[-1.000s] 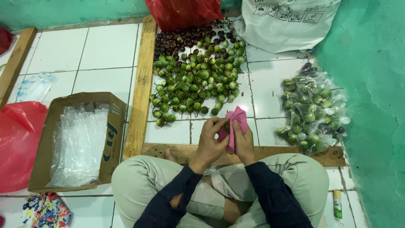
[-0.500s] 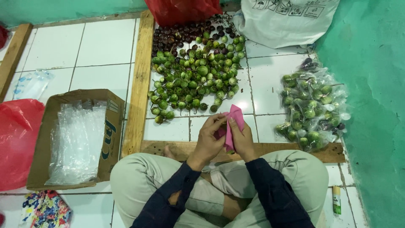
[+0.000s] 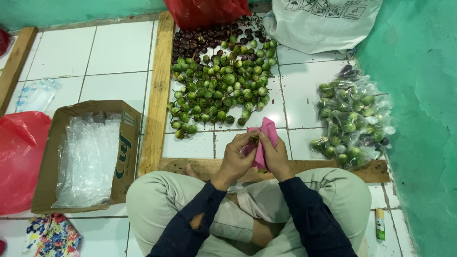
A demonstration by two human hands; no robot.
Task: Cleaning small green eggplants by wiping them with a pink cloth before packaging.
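— Holding a pink cloth [image 3: 266, 138] between both hands, the person sits cross-legged on the white tiles; its long axis runs up and away from the lap, its free corner pointing towards the pile of small green fruits [image 3: 221, 88].

— And the grip?

— Left hand [image 3: 236, 159] has its fingers curled around the cloth's near side, right hand [image 3: 276, 159] is closed on the other side. Something small and dark sits between the fingertips, too tiny to identify.

— Anything hidden?

— The cloth's lower part disappears behind the palms. To the right, the contents of the clear bags of fruits [image 3: 354, 123] blur behind glare.
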